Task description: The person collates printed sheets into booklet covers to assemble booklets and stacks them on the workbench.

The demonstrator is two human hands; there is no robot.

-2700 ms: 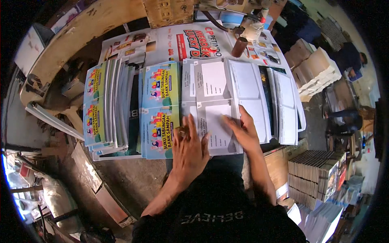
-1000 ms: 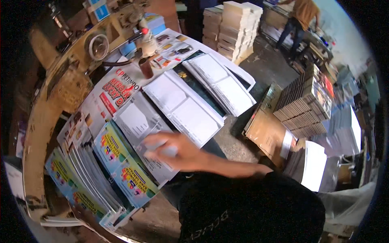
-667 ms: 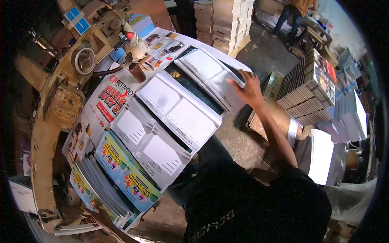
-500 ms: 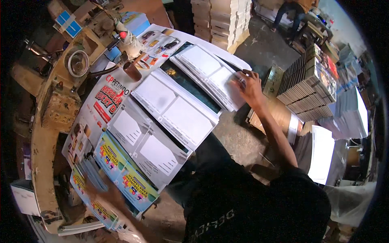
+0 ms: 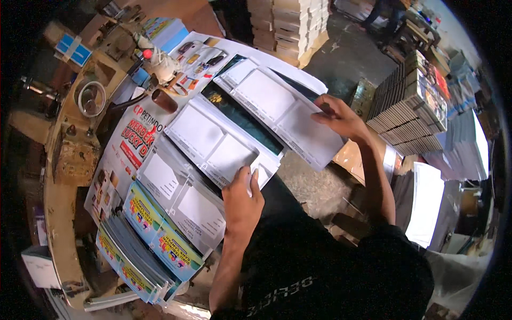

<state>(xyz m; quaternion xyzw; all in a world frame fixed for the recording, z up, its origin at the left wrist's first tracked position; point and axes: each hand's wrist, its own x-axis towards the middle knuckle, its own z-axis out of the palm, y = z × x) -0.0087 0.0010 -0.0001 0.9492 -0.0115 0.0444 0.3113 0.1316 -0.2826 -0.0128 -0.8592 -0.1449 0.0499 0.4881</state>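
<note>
Stacks of printed sheets lie in slanting rows on the table. My left hand (image 5: 244,200) pinches the near right corner of a white printed sheet (image 5: 205,136) on the middle stack, thumb and fingers closed on its edge. Farther right, my right hand (image 5: 341,117) grips another white printed sheet (image 5: 274,101) by its right edge; the near end juts past the table. Grey-white printed sheets (image 5: 178,194) lie left of my left hand. Beyond them sit colourful blue-and-yellow covers (image 5: 160,229) and a fanned pile of covers (image 5: 133,261).
A printed banner (image 5: 128,128) covers the table, with a brown cylinder (image 5: 164,101) on it. A worn machine frame (image 5: 80,149) borders the left. Bound book stacks (image 5: 408,104) and paper piles (image 5: 458,152) stand at right, tall paper stacks (image 5: 288,32) at the back. A person's legs (image 5: 381,16) show far off.
My left hand has come from the cover pile at lower left to the middle stack's corner. My right hand has drawn its sheet nearer and to the right. The cover pile now shows uncovered.
</note>
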